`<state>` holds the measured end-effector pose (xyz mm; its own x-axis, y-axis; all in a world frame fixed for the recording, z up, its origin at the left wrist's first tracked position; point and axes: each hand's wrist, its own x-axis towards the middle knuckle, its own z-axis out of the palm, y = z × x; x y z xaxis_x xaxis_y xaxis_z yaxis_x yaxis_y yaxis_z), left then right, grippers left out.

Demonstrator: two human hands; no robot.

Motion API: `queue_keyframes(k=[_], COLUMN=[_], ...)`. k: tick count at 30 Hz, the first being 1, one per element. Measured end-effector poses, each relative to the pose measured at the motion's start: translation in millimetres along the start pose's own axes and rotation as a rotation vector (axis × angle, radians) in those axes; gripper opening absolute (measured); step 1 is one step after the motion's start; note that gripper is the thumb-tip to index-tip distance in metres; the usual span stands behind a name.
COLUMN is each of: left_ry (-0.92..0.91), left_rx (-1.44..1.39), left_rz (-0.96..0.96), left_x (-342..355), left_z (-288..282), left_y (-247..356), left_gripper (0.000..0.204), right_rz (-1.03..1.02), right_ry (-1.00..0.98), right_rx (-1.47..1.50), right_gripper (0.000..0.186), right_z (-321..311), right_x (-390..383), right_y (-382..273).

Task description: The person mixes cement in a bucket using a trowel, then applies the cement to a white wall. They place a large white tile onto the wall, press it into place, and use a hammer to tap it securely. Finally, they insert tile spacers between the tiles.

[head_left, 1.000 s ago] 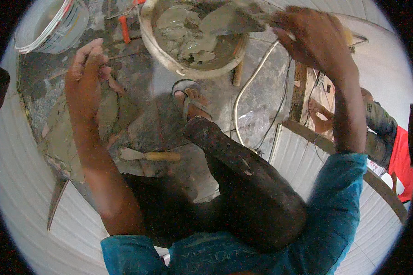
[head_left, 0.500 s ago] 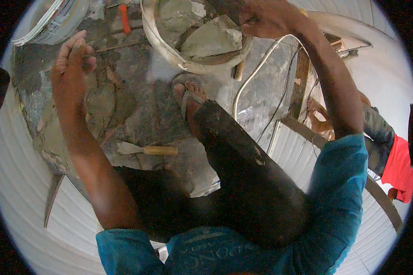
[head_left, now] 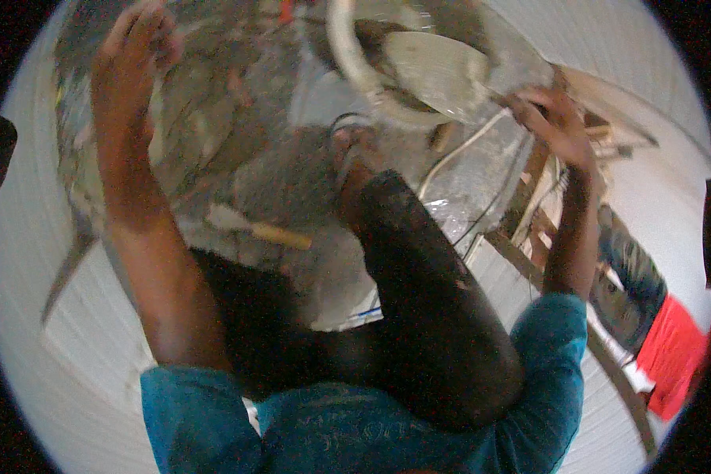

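My right hand (head_left: 557,118) grips the handle of a broad trowel (head_left: 438,67) whose blade carries grey mortar. The blade hangs over the near rim of a round pale mortar pan (head_left: 354,67) at the top centre. My left hand (head_left: 134,43) is raised at the upper left with its fingers loosely apart, over the mortar-smeared grey floor (head_left: 213,134); it holds nothing. The picture is blurred by motion. A small trowel with a wooden handle (head_left: 257,229) lies on the floor between my left forearm and my bent leg in dark trousers (head_left: 426,300). My sandalled foot (head_left: 347,142) stands just below the pan.
A white hose (head_left: 458,150) curves across the floor right of my foot. Wooden battens (head_left: 529,221) run along the right, with a red cloth (head_left: 671,355) and grey-green fabric (head_left: 632,276) beyond. White tiled surfaces (head_left: 39,276) border the floor on both sides.
My right hand has drawn back out of the pan toward the right, lifting the loaded trowel. My left hand has shifted up toward the top left. The view has tilted and blurred.
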<state>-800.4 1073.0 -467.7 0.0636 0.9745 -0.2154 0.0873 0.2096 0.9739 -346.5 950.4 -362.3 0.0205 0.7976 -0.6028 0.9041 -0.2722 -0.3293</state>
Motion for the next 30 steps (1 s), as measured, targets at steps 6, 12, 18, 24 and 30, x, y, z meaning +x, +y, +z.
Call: queue_keyframes(k=[6, 12, 18, 24, 30], left_ry=[0.132, 0.299, 0.237, 0.217, 0.094], left_rx=[-0.114, -0.17, -0.145, -0.162, -0.076], left_rz=[0.079, 0.081, 0.169, 0.175, 0.182], left_x=[-6.9, -4.3, -18.0, -4.5, 18.2], left_z=[-16.4, -16.1, -31.2, -45.7, -75.9], left_y=[21.8, 28.9, 34.4, 25.3, -7.5], left_gripper=[0.037, 0.034, 0.033, 0.037, 0.04], right_rz=[-0.09, -0.331, -0.404, -0.345, -0.223], right_ry=[-0.055, 0.155, 0.305, 0.222, 0.045], right_rx=[0.404, -0.136, -0.387, -0.281, 0.012], right_gripper=[0.019, 0.03, 0.036, 0.035, 0.034], right_z=[84.7, 197.6, 222.3, 213.5, 128.6], right_x=[-39.7, 15.0, 20.0, 25.4, 1.2], right_y=[-68.7, -109.1, -124.0, -139.3, -136.9])
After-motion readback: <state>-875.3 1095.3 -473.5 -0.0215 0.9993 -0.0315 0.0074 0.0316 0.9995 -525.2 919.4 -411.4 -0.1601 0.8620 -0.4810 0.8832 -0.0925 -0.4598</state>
